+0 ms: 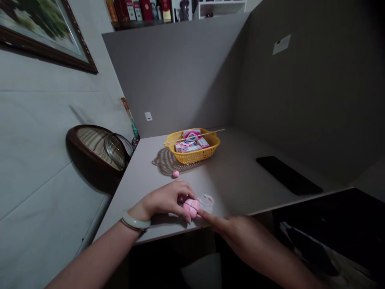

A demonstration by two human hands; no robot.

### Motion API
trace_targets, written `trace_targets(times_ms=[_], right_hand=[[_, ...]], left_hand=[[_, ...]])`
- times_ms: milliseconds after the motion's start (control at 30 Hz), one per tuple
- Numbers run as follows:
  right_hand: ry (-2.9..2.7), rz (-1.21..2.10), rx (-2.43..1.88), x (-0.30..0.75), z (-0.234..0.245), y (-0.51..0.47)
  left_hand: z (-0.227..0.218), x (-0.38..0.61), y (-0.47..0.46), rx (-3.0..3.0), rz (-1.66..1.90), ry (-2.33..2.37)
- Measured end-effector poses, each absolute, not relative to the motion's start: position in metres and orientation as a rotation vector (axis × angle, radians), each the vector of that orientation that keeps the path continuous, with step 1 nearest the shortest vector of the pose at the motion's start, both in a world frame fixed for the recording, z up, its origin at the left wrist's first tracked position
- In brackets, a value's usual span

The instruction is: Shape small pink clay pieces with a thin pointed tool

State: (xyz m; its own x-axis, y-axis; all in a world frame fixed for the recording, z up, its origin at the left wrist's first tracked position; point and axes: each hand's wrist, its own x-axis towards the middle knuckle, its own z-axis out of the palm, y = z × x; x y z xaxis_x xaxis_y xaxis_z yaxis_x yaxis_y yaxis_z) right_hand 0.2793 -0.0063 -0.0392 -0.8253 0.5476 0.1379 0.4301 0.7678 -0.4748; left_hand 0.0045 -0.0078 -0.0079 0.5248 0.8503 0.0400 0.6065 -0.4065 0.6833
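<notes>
My left hand (167, 199), with a pale bangle on its wrist, rests on the grey table (240, 176) near the front edge. Its fingers are closed round a small pink lump (191, 207). Beside the lump lies a crumpled clear wrapper (207, 202). My right hand (231, 225) reaches in from the lower right and one stretched finger touches the pink lump; its other fingers are blurred. A tiny pink ball (176, 174) lies on the table behind my left hand.
A yellow basket (210, 150) of small pink-and-white boxes, with a thin stick (195, 137) across it, stands at the back. A black flat object (288, 175) lies at right. Grey partition walls close in the back and right. A round mirror (96, 146) leans at left.
</notes>
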Motion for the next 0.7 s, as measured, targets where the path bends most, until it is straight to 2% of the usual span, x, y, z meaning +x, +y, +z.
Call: trace_targets(times_ms=[533, 700], right_hand=[[-2.683, 0.688, -0.783, 0.301, -0.041, -0.003], [-2.688, 0.609, -0.839, 0.28, -0.037, -0.013]], left_hand=[[-0.007, 0.002, -0.007, 2.145, 0.5, 1.184], [-0.007, 0.005, -0.006, 2.16, 0.509, 1.188]])
